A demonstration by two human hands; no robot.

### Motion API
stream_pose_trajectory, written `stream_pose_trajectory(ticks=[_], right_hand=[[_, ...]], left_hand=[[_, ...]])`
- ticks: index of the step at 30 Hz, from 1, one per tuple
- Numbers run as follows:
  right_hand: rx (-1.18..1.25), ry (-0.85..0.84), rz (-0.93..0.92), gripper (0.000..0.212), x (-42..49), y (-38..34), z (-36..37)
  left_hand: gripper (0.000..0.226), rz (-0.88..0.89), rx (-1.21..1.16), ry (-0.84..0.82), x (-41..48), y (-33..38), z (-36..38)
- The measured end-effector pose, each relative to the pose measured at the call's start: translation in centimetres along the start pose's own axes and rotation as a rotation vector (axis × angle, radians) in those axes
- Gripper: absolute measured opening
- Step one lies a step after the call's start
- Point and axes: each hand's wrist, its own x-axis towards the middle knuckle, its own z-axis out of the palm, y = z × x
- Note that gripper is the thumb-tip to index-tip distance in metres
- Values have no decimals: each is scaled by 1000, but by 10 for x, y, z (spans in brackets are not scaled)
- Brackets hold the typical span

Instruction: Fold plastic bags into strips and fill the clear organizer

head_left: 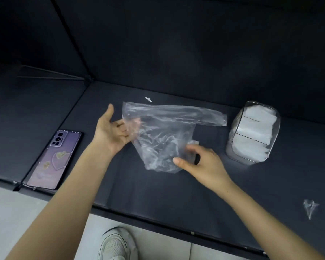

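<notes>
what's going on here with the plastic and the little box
A person is working a clear plastic bag over a dark table. The right hand pinches the bag's lower edge, while the left hand lies open, palm up, touching the bag's left side. The bag is loose and crumpled, not yet folded into a strip. The clear organizer stands to the right, already packed with white folded material. A phone lies on the left.
</notes>
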Motion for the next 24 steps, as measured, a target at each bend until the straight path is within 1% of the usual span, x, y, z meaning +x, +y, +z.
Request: stream_pose_trajectory(ticks=[2,3,4,6,8,9,11,13,15,18,20,21,24], right_hand=[[110,55,-22,25,3,5,11],[174,80,-15,15,5,6,14],[249,94,4,11,6,5,16],[383,109,41,12,8,0,16],[397,126,25,15,10,-7,15],[394,125,2,16,10,-10,15],[388,116,-46,18,10,-17,14],[387,125,-86,19,9,-20,9],[406,172,-111,17,11,-20,0],[423,204,-109,12,15,-13,-16],[459,152,-114,9,14,-10,-23],[476,116,-113,15,13,-8,-25],[435,-54,-78,51,3,5,-28]], left_hand=[[56,16,-15,-18,-10,-12,-12],[51,34,25,17,-15,-23,-18],[44,57,79,60,-22,-36,-23],[36,72,153,89,-34,-59,-29],[29,67,216,13,-45,-74,-29],[21,82,250,-13,-49,-78,-27],[7,105,222,0,-50,-79,-22],[7,103,155,31,-47,-74,-18],[7,109,115,66,-40,-65,-18],[14,130,185,119,-32,-50,-28],[16,108,242,124,-28,-45,-35],[16,95,255,131,-26,-45,-38],[26,82,280,174,-24,-49,-46]])
